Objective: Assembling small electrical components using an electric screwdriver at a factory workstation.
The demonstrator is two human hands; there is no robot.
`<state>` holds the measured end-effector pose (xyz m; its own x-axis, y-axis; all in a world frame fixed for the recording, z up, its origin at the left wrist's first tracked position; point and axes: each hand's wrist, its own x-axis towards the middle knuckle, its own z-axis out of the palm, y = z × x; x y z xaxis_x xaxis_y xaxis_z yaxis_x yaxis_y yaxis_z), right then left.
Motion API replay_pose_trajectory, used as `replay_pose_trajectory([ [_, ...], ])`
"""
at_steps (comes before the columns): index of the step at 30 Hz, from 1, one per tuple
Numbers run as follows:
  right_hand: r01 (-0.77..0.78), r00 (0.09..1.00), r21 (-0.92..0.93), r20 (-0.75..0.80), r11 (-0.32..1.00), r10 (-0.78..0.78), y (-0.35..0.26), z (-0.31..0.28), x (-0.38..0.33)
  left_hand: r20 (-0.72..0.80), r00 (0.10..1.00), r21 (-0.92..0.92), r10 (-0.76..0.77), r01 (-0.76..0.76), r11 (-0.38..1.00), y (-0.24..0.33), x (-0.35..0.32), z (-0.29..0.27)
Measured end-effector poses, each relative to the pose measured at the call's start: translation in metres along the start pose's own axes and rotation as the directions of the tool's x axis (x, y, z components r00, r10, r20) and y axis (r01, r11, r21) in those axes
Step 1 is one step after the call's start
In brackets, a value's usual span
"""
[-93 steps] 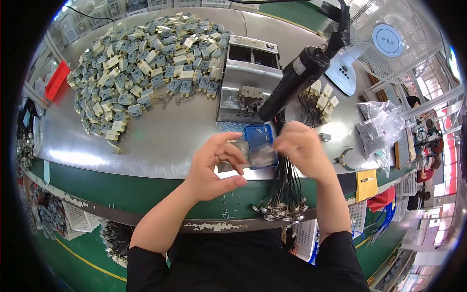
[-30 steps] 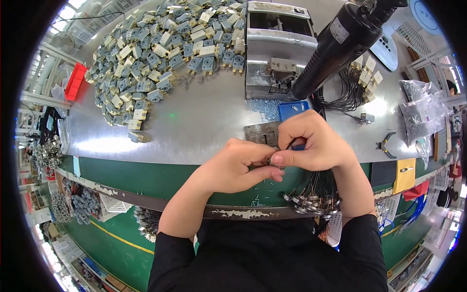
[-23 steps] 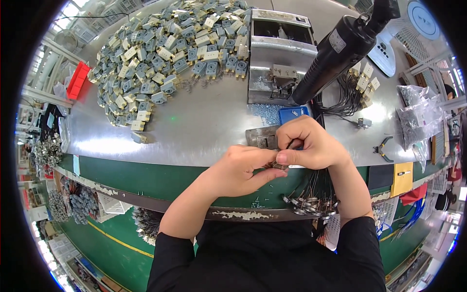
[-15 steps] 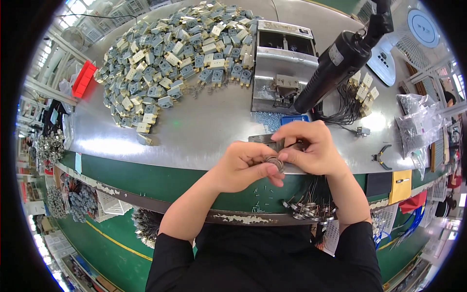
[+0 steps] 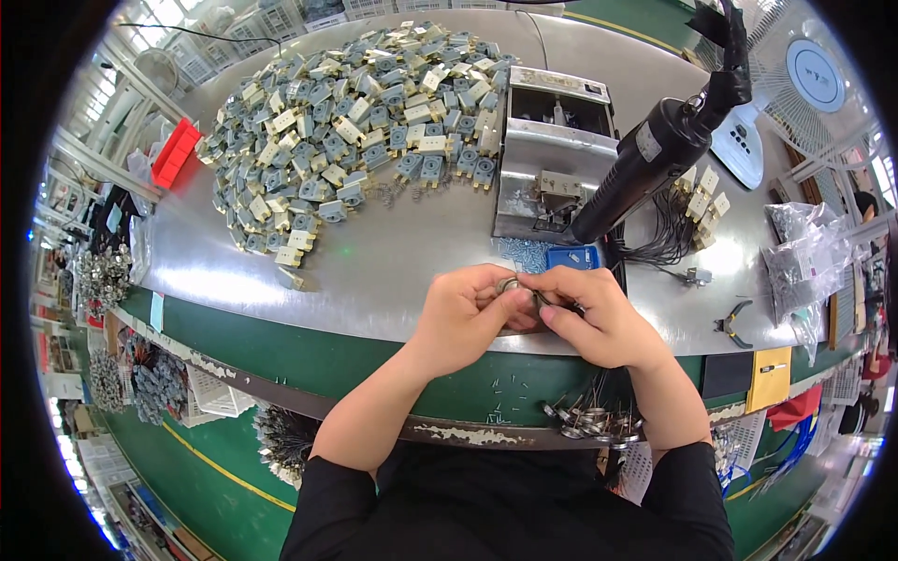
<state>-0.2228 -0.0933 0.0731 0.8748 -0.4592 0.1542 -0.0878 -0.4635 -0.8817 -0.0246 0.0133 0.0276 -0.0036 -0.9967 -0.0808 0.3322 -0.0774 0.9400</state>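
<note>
My left hand [image 5: 460, 323] is closed around a small round metal part [image 5: 508, 284], its thumb across it. Close against it, my right hand [image 5: 603, 323] pinches a thin dark piece like a wire [image 5: 542, 299] beside the part; the fingers hide most of it. Both hands are just above the front edge of the metal bench top. Beyond them lie a heap of tiny screws [image 5: 521, 251] and a blue tray [image 5: 572, 257]. Similar round metal parts with black wires [image 5: 591, 423] lie at the green front edge, near my right forearm.
Grey and cream plug-like blocks [image 5: 374, 122] form a large pile at the far left. A metal screw feeder [image 5: 552, 159] and a hanging black electric screwdriver [image 5: 641, 150] stand ahead. Pliers [image 5: 734, 325], bagged parts [image 5: 809, 252] and wired blocks [image 5: 702, 201] are at right. Loose screws [image 5: 503, 407] dot the green edge.
The round part has turned within my fingers and my hands have drawn together over it. The view has shifted slightly, so the bench sits lower in the picture.
</note>
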Motion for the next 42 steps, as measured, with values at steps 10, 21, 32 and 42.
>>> replay_pose_trajectory([
  [10, -0.184, 0.977, 0.159, -0.078, 0.97, 0.198, -0.004, 0.003, 0.004, -0.073, 0.965, 0.15, 0.251, -0.238, 0.96, -0.012, 0.007, -0.002],
  [21, 0.007, 1.0, 0.041, -0.018, 0.999, -0.006, 0.004, -0.005, 0.002, 0.167, 0.985, -0.055, -0.045, 0.055, 0.997, -0.001, 0.0, -0.017],
  [32, 0.0, 0.999, 0.077, -0.034, 0.997, 0.002, 0.002, -0.002, 0.001, 0.1, 0.992, -0.057, 0.079, -0.074, 0.996, -0.016, 0.0, -0.003],
  [42, -0.149, 0.988, 0.188, 0.056, 0.971, 0.141, 0.004, -0.009, 0.002, 0.172, 0.984, -0.183, -0.044, 0.076, 0.98, -0.019, 0.002, -0.025],
])
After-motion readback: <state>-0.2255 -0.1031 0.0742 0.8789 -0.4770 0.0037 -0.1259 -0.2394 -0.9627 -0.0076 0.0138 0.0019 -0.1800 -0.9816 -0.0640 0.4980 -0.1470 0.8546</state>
